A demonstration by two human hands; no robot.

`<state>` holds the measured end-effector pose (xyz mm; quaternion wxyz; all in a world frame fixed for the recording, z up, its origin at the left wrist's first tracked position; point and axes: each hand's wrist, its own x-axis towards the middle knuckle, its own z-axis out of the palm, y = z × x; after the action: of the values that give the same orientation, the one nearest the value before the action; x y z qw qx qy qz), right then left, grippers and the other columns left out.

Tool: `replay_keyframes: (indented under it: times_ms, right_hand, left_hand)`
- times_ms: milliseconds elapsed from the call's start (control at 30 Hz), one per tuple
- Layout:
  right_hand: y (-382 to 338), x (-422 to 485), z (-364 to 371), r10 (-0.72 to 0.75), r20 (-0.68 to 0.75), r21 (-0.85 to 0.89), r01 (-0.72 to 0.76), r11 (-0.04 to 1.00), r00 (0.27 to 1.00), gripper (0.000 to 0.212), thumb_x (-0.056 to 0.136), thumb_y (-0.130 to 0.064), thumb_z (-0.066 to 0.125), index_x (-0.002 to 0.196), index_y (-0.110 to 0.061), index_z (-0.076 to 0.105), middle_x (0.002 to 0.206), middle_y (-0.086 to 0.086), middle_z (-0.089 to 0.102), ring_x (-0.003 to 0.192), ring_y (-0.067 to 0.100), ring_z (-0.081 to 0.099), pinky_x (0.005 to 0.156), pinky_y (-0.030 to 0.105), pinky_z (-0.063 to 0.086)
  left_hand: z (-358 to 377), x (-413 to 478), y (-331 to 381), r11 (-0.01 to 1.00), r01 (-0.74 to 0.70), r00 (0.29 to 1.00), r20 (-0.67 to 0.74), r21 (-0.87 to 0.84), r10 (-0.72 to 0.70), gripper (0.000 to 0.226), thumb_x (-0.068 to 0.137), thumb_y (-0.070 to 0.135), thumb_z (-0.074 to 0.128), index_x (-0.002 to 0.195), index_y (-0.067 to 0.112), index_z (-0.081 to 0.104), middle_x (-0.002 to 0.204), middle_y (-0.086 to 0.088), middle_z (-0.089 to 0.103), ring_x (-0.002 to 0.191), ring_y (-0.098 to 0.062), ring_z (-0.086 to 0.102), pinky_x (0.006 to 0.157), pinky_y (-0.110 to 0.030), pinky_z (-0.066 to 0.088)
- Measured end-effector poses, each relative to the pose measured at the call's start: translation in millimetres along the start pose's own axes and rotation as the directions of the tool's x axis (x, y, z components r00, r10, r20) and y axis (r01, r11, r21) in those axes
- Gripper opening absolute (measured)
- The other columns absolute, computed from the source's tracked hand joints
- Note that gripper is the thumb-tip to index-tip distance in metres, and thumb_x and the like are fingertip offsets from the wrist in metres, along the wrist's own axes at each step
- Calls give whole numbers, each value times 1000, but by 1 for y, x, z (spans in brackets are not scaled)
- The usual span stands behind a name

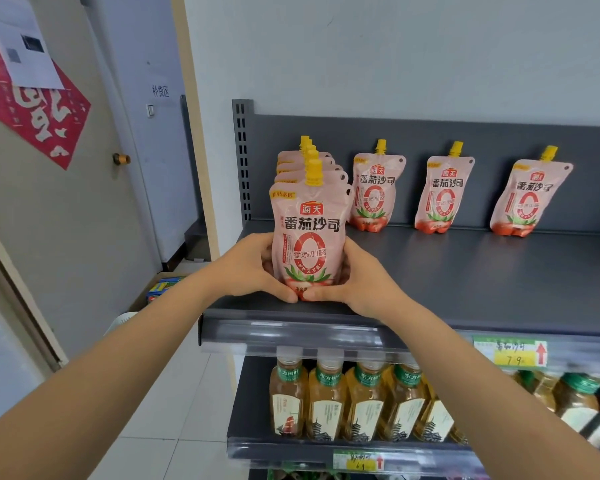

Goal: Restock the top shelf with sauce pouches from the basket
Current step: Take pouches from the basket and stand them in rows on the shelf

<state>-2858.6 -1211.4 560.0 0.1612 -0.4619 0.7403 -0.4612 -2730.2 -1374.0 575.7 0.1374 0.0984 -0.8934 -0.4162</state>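
A pale door (66,202) fills the 9 o'clock side, bearing one red paper diamond (39,112) and one white sheet (21,39). A dark grey top shelf (465,271) spans from centre to 3 o'clock. Beneath it, at 5 o'clock, at least six tea bottles (326,400) stand side by side. At centre, about five pink sauce pouches (293,174) stand in a file running back from the shelf's front edge. Three single pouches (444,199) lean on the back panel toward 2 o'clock. The left hand (253,268) and right hand (357,282) grip the front pouch (305,237) by its lower sides, thumbs meeting at its base. Two price tags (510,353) show at 4 and 6 o'clock.
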Motion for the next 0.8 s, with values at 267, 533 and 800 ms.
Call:
replay_keyframes:
  times_ms: [267,533,800]
  right_hand:
    - [-7,-15,-11,27,34,-215,-20,976,999,97,65,-37,85,143,-27,29,138,-7,50,127,16,48,103,30,42]
    - [-20,-73,-66,-2,-285,-669,-197,717,958,97,76,-60,66,151,-28,12,147,2,41,135,26,36,106,46,37]
    - [4,-170,-85,26,-584,-621,-467,629,811,85,82,-55,62,149,-23,21,145,3,41,134,23,34,109,41,32]
  left_hand:
    - [0,-13,7,996,3,997,-71,91,4,68,54,30,91,114,29,58,103,17,69,91,-1,66,78,-20,54]
    - [-3,-51,30,791,-44,735,-517,610,440,103,60,80,60,136,13,42,132,-6,54,119,-26,51,98,-46,41]
    - [87,-43,88,546,-381,696,-158,746,701,99,70,81,52,138,10,47,139,-9,49,128,-30,43,104,-43,31]
